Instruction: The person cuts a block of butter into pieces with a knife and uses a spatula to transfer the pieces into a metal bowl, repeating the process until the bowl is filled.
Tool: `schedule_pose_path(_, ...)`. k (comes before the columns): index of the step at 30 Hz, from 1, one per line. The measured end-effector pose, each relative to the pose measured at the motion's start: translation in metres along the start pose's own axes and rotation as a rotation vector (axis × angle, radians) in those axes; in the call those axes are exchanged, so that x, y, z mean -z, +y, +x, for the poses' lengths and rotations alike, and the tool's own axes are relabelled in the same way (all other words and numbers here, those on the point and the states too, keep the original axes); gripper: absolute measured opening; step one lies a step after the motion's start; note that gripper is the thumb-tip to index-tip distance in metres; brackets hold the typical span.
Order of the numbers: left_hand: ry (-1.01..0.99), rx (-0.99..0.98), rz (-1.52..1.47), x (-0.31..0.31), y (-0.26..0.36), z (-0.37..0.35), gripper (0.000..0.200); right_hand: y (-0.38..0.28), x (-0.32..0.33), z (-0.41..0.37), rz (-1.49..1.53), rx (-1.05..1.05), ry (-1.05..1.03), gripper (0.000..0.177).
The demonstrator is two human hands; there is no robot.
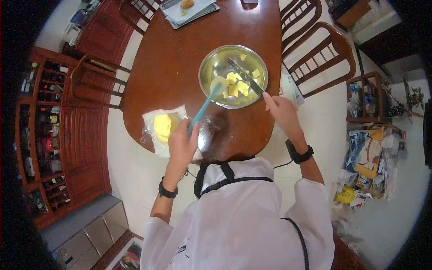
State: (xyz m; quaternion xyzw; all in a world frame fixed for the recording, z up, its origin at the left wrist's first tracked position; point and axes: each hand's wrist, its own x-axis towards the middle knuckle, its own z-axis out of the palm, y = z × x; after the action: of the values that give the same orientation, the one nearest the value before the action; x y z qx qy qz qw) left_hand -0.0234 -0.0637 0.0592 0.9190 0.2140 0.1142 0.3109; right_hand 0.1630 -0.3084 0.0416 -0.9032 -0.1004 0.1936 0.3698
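Note:
My left hand (pixel 181 143) is closed round the teal handle of a spatula (pixel 206 107), whose pale head reaches over the near left rim of a steel bowl (pixel 209 58). In my right hand (pixel 280 109) is a knife (pixel 248 79), its blade slanting into the bowl from the right. Several pale yellow chunks (pixel 243 88), butter by their look, lie in the bowl, mostly below the blade. To the left of my left hand, a larger yellow block (pixel 164 127) rests on an opened wrapper (pixel 179 110) with clear plastic around it.
The bowl stands on a brown wooden table (pixel 166 67). At the far end lies a tray (pixel 191 12) with a brownish item on it. Wooden chairs line both sides, one chair (pixel 321 56) close on the right. A dark red cabinet (pixel 83 139) stands left.

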Motion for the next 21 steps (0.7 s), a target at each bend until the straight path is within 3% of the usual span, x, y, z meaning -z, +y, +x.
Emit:
schedule_pose_path(5,-0.036,0.163,-0.081,0.003,-0.006,-0.002,0.026,0.010,-0.003,0.000,0.130,-0.054,-0.055,0.057)
schedule_pose_path(11,-0.034,0.251,-0.264,0.008,-0.011,-0.010,0.026,0.000,0.006,0.004,0.151,-0.088,0.026,0.055)
schedule_pose_path(13,0.004,0.261,-0.393,0.000,-0.026,-0.016,0.026,-0.010,0.008,-0.002,0.229,0.030,0.003,0.037)
schedule_pose_path(14,0.034,0.271,-0.516,-0.001,-0.030,-0.019,0.025,-0.014,0.006,-0.003,0.223,0.039,-0.007,0.037)
schedule_pose_path(16,0.040,0.344,-0.552,0.003,-0.030,-0.028,0.025,-0.022,0.000,-0.008,-0.134,0.591,0.304,0.023)
schedule_pose_path(21,0.091,0.521,-0.617,0.021,-0.035,-0.051,0.023,-0.049,-0.018,-0.016,-0.165,0.718,0.323,0.030)
